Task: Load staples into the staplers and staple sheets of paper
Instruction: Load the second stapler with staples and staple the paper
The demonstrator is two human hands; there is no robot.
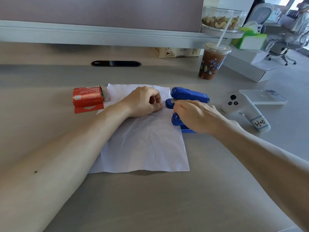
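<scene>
White sheets of paper point(143, 144) lie creased on the grey desk point(150, 198). My left hand point(143, 102) rests on the upper part of the paper, fingers curled, thumb flat near the right edge. Two blue staplers sit at the paper's right edge. The far stapler point(190, 95) lies free, its mouth toward the paper. My right hand point(195, 114) covers and grips the near stapler point(175, 119), whose nose is at the paper's edge. A red staple box point(87, 98) stands open at the paper's upper left.
A white handheld controller point(242, 108) and a phone point(265, 97) lie to the right. An iced drink cup with a straw point(212, 62) stands behind the staplers. A white box point(247, 67), a tissue box point(249, 39) and a snack container point(220, 19) are at the back right.
</scene>
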